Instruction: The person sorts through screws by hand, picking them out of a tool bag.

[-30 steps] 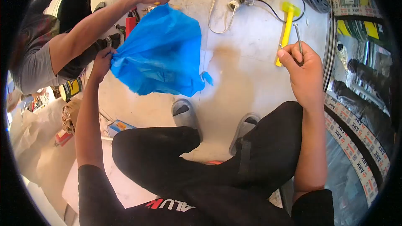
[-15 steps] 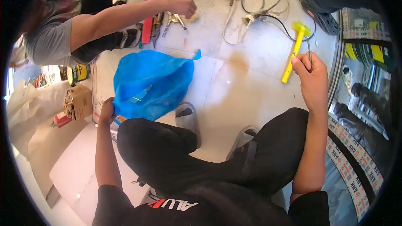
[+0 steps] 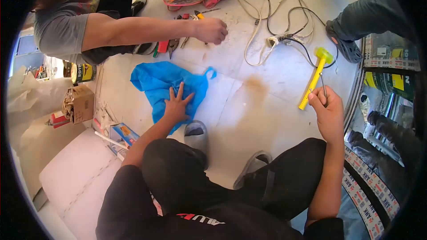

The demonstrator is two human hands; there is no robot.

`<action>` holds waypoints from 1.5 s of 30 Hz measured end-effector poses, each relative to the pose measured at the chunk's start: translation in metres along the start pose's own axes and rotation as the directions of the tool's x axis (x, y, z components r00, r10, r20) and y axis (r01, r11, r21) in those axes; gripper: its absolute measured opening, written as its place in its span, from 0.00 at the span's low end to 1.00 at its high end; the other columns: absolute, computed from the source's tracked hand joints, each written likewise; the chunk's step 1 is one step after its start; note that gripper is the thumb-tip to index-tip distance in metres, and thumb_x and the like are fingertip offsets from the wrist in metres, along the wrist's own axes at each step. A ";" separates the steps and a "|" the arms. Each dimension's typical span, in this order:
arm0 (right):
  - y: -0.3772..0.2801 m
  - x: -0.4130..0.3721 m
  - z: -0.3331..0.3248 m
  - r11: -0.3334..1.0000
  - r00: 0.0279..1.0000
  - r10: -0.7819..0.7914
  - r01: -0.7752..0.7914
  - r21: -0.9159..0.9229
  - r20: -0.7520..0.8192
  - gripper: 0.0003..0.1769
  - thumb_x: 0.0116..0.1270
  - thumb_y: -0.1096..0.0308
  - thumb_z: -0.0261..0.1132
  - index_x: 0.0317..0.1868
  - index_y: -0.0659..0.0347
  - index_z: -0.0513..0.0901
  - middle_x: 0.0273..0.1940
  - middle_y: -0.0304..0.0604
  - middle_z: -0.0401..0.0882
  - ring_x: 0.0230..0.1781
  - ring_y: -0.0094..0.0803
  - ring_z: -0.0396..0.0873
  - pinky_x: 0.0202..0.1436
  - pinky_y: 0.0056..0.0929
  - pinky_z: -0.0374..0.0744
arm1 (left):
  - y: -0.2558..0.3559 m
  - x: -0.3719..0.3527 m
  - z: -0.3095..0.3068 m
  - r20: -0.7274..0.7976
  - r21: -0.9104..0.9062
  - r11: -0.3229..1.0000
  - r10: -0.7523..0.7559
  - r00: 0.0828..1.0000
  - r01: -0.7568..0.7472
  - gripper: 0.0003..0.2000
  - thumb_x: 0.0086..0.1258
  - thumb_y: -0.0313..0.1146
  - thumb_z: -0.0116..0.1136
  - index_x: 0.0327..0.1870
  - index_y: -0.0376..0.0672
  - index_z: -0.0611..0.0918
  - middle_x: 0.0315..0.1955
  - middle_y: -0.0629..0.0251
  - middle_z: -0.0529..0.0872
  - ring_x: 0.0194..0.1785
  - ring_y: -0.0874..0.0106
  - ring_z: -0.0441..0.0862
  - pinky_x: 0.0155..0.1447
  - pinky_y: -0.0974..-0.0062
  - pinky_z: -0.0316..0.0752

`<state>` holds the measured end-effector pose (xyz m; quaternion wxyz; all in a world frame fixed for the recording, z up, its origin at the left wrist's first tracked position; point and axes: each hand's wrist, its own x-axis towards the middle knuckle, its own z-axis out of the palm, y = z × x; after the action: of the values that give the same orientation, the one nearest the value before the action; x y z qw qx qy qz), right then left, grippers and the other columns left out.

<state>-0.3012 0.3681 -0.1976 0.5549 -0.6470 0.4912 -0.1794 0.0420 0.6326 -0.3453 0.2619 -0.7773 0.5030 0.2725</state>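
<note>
My left hand [image 3: 177,105] lies with fingers spread on a crumpled blue plastic bag [image 3: 155,80], pressing it against the floor. Whatever the bag may contain is hidden. At the right, my right hand [image 3: 328,106] is closed around a thin metal rod [image 3: 323,84], whose upper part sticks out above the fingers. Its lower end is hidden in the palm. Just left of that hand a yellow hammer [image 3: 312,86] lies on the floor, its head pointing away from me.
A co-worker's hand [image 3: 212,31] reaches over pliers [image 3: 172,46] and other tools. Behind stands a red-trimmed bag [image 3: 213,1] of loose metal pieces. Cables [image 3: 267,55] coil at the back. Another person's shoe [image 3: 344,42] is at right. A cardboard box [image 3: 82,104] stands at left.
The blue bag has gone from puffed open to flattened. My left hand has moved from its edge onto its top, fingers spread. The co-worker's hand has shifted right. My right hand keeps the rod.
</note>
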 end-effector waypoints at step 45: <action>0.011 0.026 0.050 0.971 0.992 -0.058 0.082 -0.225 0.114 0.19 0.67 0.74 0.66 0.25 0.62 0.62 0.22 0.37 0.62 0.25 0.24 0.61 0.30 0.27 0.68 | -0.139 0.043 0.035 0.275 -0.292 0.914 -0.203 0.940 0.283 0.64 0.39 0.58 0.82 0.80 0.73 0.50 0.82 0.59 0.36 0.81 0.41 0.41 0.72 0.23 0.50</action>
<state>-0.2559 0.3748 -0.2317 0.4953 -0.7322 0.4552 -0.1064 0.1799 0.6786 -0.3814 0.2199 -0.8281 0.3143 0.4087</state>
